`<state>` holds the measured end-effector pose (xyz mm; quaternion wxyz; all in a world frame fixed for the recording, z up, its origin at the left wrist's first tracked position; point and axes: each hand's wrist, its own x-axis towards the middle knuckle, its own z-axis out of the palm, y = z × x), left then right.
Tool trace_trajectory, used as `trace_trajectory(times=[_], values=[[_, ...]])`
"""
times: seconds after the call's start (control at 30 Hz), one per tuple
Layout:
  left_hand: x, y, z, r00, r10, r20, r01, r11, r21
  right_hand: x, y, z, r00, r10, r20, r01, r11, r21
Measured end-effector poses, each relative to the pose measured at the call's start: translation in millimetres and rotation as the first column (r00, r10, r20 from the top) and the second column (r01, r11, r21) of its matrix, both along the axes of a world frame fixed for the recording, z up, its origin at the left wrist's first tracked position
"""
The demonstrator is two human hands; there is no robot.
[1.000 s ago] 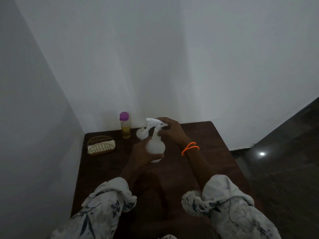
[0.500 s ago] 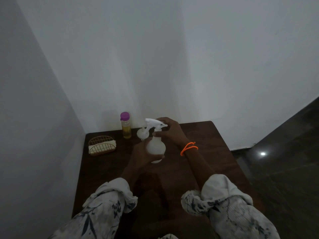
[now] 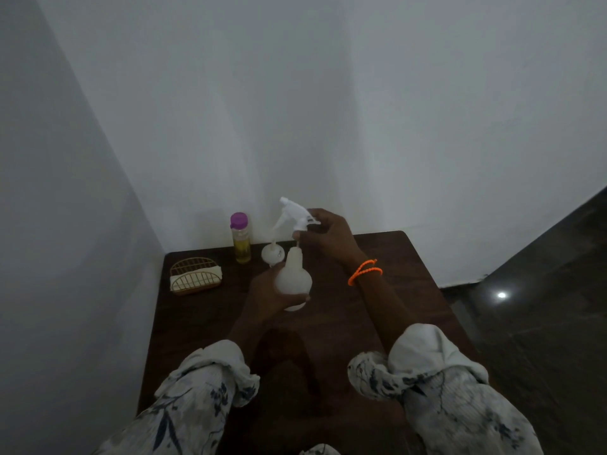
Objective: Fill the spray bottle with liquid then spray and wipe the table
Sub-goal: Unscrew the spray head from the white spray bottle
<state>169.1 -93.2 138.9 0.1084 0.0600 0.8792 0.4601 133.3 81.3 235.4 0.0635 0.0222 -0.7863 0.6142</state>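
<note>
While the white spray bottle [image 3: 293, 280] is gripped around its round body by the left hand [image 3: 267, 292], fingers curled shut on it just below centre frame, the trigger spray head [image 3: 297, 213] is pinched in the right hand [image 3: 330, 238] and held lifted clear above the bottle neck, slightly above centre. A thin dip tube [image 3: 298, 245] is seen running from the head down toward the open neck; whether its end is inside the bottle cannot be told. The bottle is held upright, low over the dark wooden table [image 3: 404, 290], and contact between base and tabletop cannot be judged. An orange beaded bracelet [image 3: 364, 271] is worn on the right wrist. Both forearms are covered by rolled floral sleeves [image 3: 437, 372] at the bottom of the frame. Behind the bottle, toward the back edge of the table, a small white funnel-like piece [image 3: 272, 252] is set, and just left of it a clear bottle with yellow liquid [image 3: 241, 243] and a purple cap is stood upright. Further left, near the table's back left corner, a gold wire holder [image 3: 194, 274] with a pale folded cloth [image 3: 217, 272] inside is placed. White walls [image 3: 427, 110] fill the upper frame; dark floor [image 3: 542, 307] with a light reflection is seen at right.
</note>
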Motion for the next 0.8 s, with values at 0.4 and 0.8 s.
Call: trace_trajectory(times=[0.4,0.8], values=[[-2,-4,-10,1.0,0.001,-0.022,-0.002,1.0,-0.028,-22,5,73,0.977,-0.14,-0.163,0.101,0.969,-0.224],[2,-18,-33,0.996,0.075,0.055,-0.076,0.997,0.009,-33,25,81,0.972,-0.128,-0.199,0.11,0.989,-0.099]])
